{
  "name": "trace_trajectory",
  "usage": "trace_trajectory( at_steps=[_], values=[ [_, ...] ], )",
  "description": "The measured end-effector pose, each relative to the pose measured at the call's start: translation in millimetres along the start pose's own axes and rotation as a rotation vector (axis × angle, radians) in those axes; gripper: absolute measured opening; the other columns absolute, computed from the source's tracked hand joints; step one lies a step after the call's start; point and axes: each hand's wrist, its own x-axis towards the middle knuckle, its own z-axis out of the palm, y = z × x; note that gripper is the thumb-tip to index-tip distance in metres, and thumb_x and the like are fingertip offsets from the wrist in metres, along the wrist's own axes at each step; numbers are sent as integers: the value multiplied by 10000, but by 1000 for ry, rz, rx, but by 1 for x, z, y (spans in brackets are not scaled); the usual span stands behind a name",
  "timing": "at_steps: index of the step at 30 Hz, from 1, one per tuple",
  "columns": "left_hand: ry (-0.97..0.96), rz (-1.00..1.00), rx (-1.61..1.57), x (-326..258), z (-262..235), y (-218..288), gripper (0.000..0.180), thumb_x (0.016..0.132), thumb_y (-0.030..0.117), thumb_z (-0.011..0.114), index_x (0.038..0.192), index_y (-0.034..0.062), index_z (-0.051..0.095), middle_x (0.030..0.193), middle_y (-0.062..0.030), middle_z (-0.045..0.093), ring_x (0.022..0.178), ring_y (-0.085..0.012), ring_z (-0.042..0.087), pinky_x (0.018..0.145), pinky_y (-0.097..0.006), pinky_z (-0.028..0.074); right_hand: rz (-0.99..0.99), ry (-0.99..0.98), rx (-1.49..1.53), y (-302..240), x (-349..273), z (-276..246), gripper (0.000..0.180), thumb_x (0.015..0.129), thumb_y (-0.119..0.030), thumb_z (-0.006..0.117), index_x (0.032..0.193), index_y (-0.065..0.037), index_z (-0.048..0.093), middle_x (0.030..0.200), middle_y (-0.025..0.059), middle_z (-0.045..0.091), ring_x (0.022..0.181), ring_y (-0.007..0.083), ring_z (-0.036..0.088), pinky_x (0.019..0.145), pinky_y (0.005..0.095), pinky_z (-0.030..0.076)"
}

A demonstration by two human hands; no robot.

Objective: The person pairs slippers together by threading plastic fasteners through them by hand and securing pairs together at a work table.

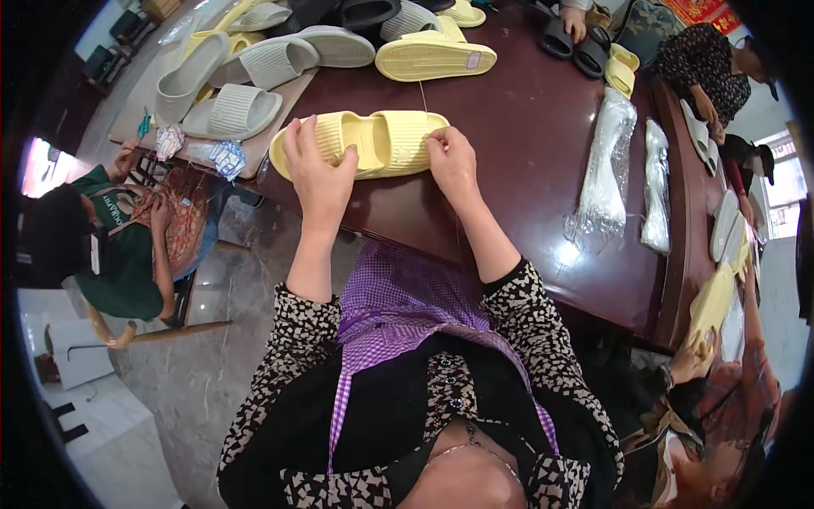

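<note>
A yellow pair of ribbed slide slippers (366,140) lies together near the table's front edge. My left hand (322,170) grips the left part from the near side, fingers over the strap and thumb at the gap in the middle. At the right end my right hand (454,165) has thumb and forefinger pinched against the edge of the right strap; whatever is between them is hidden. A thin pale strand (424,97) rises from that strap, close to the right fingertips. Just beyond lies another yellow slipper (434,61), sole showing.
Grey slippers (233,112) and others pile at the far left. Clear bags of white plastic strips (606,161) lie right on the dark red table (517,127). A co-worker's hand (575,24) touches black slippers (557,38) at the far side. People sit left and right.
</note>
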Motion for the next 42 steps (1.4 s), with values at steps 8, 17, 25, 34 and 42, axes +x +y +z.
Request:
trace_trajectory(
  at_steps=[8, 17, 25, 34, 42],
  values=[
    [11, 42, -168, -6, 16, 36, 594, 713, 91, 687, 1245, -17, 446, 1308, -234, 378, 1232, -385, 376, 1034, -449, 328, -89, 407, 61, 28, -17, -64, 111, 862, -68, 548, 903, 19, 604, 790, 127, 619, 724, 210, 600, 679, 335, 480],
    [-125, 172, -330, -17, 28, 67, 591, 699, 81, 693, 1234, -18, 463, 1304, -232, 385, 1236, -393, 373, 1040, -443, 327, 27, 275, 113, 46, -26, -133, 77, 851, -43, 585, 910, 2, 610, 737, 74, 593, 676, 118, 530, 624, 277, 453],
    [-262, 377, -281, 20, 17, 53, 588, 665, 74, 660, 1226, 14, 493, 1320, -183, 442, 1248, -358, 402, 1059, -426, 313, 40, 35, -6, 51, -28, -283, 73, 872, -17, 546, 914, -11, 605, 789, -14, 571, 764, 59, 511, 684, 202, 408],
    [-675, 891, -241, 28, 86, 87, 567, 681, 55, 605, 1239, 44, 504, 1346, -162, 447, 1266, -343, 400, 1063, -417, 307, 38, -171, -8, 52, 7, -244, 81, 861, -37, 556, 907, -15, 619, 782, -8, 581, 680, 49, 500, 611, 204, 408],
    [-688, 496, -493, -21, 62, 124, 433, 812, 77, 601, 1231, 23, 508, 1213, -146, 555, 1032, -269, 571, 904, -378, 453, 160, 152, 1003, 16, -32, -227, 107, 928, -87, 505, 991, -25, 566, 814, 116, 620, 462, 114, 501, 392, 235, 383]
  ],
)
